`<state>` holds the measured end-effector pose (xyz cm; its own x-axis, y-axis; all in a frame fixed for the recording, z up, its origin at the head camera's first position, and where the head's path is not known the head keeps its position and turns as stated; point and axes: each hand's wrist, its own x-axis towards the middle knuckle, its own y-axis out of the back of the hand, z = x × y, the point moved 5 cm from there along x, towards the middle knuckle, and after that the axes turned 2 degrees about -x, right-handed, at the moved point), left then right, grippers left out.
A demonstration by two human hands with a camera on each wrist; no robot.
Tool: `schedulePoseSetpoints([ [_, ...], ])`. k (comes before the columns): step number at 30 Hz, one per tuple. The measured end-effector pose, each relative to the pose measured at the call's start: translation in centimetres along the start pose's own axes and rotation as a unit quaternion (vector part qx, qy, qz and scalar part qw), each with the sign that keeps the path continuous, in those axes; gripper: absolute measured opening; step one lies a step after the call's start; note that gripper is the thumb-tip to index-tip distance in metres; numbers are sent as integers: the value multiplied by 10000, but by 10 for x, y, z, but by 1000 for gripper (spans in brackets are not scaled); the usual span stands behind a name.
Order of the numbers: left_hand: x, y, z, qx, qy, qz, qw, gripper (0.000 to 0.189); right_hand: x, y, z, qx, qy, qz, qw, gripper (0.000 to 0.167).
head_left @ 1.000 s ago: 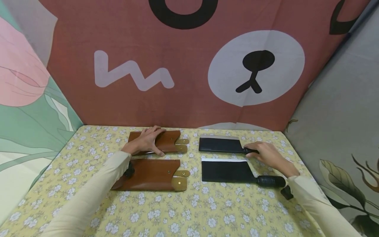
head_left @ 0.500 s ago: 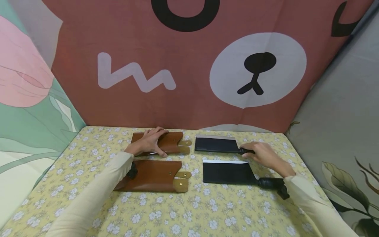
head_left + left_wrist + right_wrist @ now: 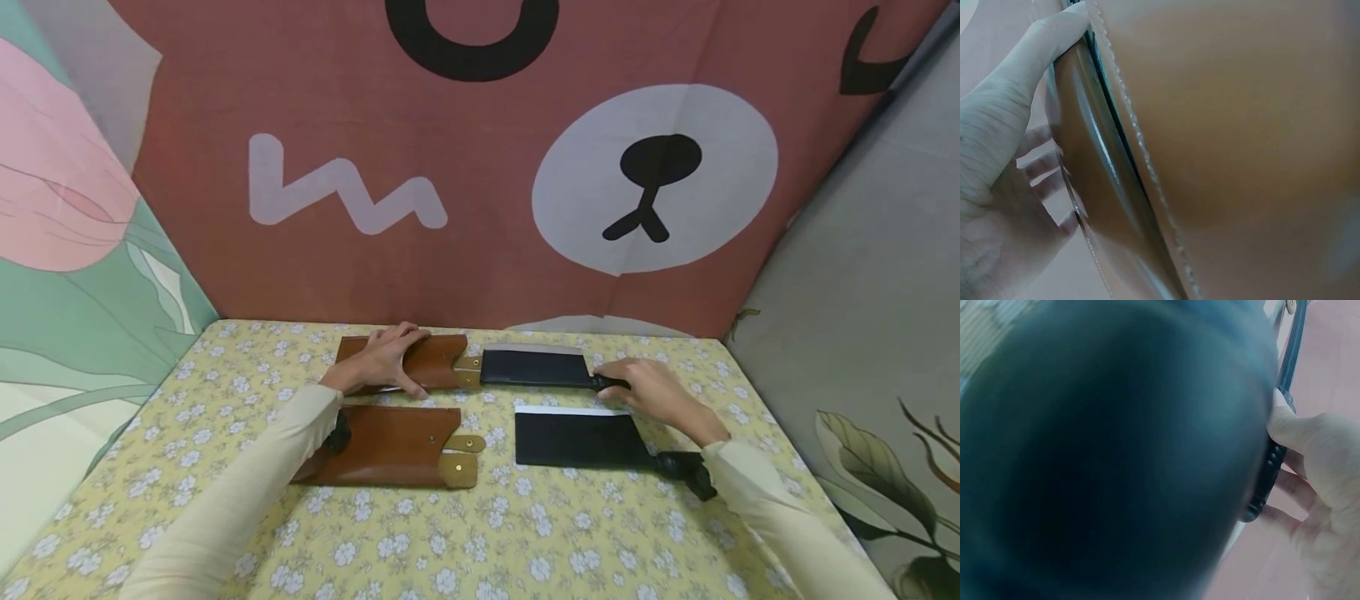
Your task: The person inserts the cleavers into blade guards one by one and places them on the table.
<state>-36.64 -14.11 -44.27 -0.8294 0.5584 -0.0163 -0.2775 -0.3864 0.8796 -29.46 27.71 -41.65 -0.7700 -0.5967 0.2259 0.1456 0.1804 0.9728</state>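
Beside the far sheath (image 3: 441, 362), clasped in a wide left grip (image 3: 381, 360), a cleaver (image 3: 534, 367), closer now, handle (image 3: 609, 382) pinched in right grip (image 3: 657, 392).

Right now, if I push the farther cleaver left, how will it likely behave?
The farther cleaver probably moves as one stiff piece, since its broad blade looks straight. It may feel blade-heavy, as the right hand grips it by the slim handle.
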Motion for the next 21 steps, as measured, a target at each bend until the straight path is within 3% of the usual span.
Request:
schedulePoseSetpoints([
  [7,0,-6,1,32,91,-75,9999,119,3,-7,-4,16,13,-50,10000,42],
  [21,2,1,1,136,26,8,9999,118,18,-10,-15,136,127,27,9998,41],
])
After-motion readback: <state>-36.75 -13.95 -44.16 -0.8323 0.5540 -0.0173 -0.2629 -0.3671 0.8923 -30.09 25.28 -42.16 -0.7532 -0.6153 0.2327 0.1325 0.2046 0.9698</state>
